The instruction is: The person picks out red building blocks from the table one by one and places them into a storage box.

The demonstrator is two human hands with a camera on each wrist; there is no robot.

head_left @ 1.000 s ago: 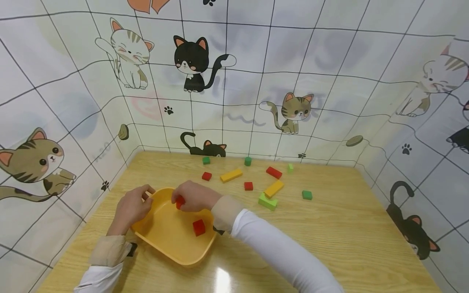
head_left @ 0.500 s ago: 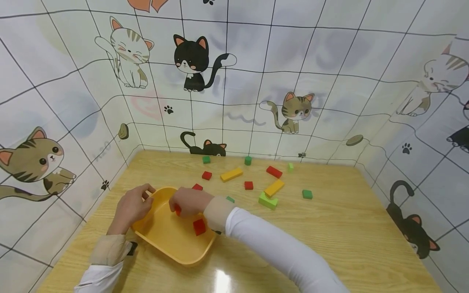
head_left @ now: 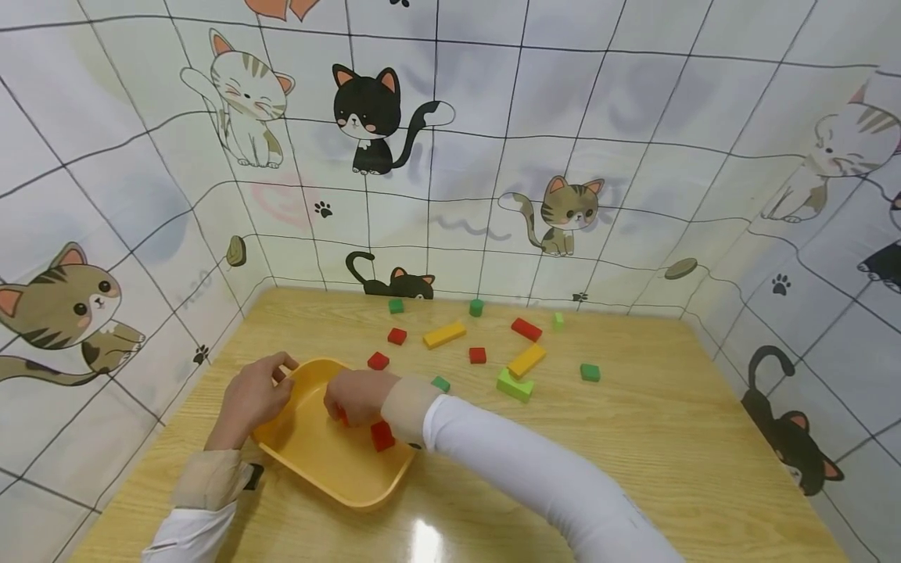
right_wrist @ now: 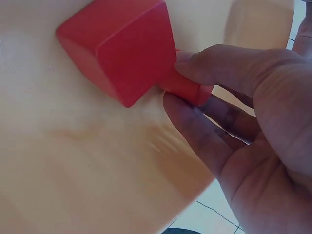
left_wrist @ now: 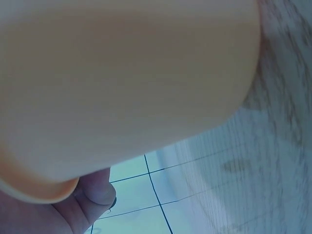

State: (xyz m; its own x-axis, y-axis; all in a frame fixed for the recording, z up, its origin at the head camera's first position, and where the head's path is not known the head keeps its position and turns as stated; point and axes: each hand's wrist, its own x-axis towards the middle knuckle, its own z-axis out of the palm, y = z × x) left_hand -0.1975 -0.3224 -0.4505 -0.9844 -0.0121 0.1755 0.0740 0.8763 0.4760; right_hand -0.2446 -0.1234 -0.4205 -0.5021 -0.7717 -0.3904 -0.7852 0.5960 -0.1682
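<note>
A yellow plastic tray (head_left: 331,469) rests on the table at the left. My left hand (head_left: 255,399) grips its far-left rim, thumb and fingers curled at the edge; the left wrist view shows the tray wall (left_wrist: 126,87) and part of the hand (left_wrist: 90,200). Inside the tray, my right hand (head_left: 360,396) pinches a small red cylinder-like block (right_wrist: 183,87) between thumb and fingers, low over the floor. A larger red block (head_left: 382,436) lies in the tray just beside it; in the right wrist view the two overlap, so contact cannot be told.
Behind the tray lie red blocks (head_left: 378,360), yellow bars (head_left: 444,335) and green blocks (head_left: 590,373). One yellow bar (head_left: 526,360) leans on or lies against a light-green block (head_left: 515,386). A cat-print curtain (head_left: 464,156) borders the wooden table (head_left: 633,453).
My right hand has shifted slightly left and lower in the tray with the red block. Its move uncovers a red block and a green block behind. The left hand stays put.
</note>
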